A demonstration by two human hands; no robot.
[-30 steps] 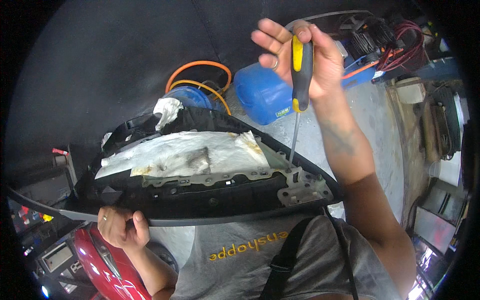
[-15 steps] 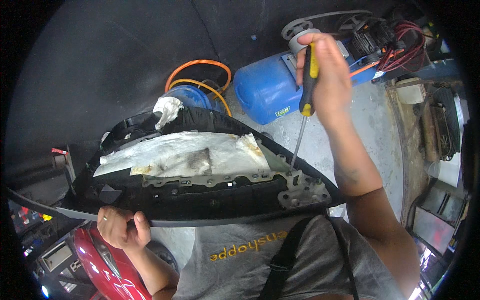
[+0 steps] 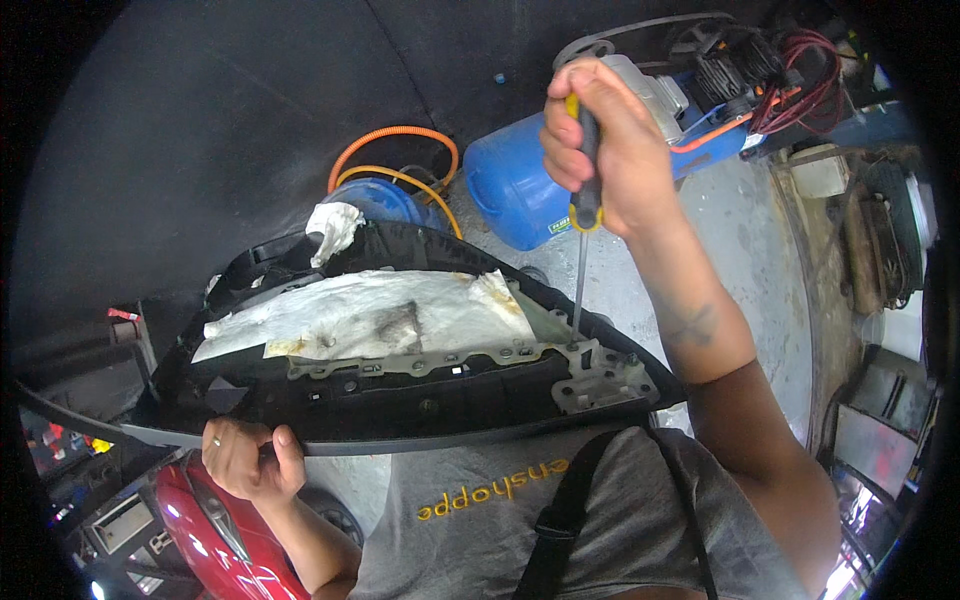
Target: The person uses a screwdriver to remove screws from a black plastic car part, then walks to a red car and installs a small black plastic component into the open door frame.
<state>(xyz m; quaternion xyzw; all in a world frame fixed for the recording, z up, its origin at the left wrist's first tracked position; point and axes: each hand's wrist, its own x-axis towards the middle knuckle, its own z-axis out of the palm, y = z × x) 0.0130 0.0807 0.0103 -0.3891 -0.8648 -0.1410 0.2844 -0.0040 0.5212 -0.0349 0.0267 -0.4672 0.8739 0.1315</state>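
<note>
A long black motorcycle seat [image 3: 400, 400] lies upside down across my lap, its underside showing stained white foam [image 3: 370, 315] and a grey metal bracket [image 3: 600, 375] at its right end. My right hand [image 3: 610, 145] is closed around the yellow and black handle of a screwdriver [image 3: 582, 200], held upright with the thin shaft running down to a screw beside the bracket. My left hand [image 3: 245, 460] grips the lower left edge of the seat, thumb on top, a ring on one finger.
A blue air compressor tank [image 3: 520, 195] with orange hoses [image 3: 395, 160] lies on the concrete floor behind the seat. Red wires and machine parts sit at top right. A red vehicle panel [image 3: 200, 530] shows at bottom left. Metal scraps line the right edge.
My right hand has closed its fingers round the screwdriver handle and moved left and down, bringing the tool upright with its tip at the bracket. The left hand stays on the seat edge.
</note>
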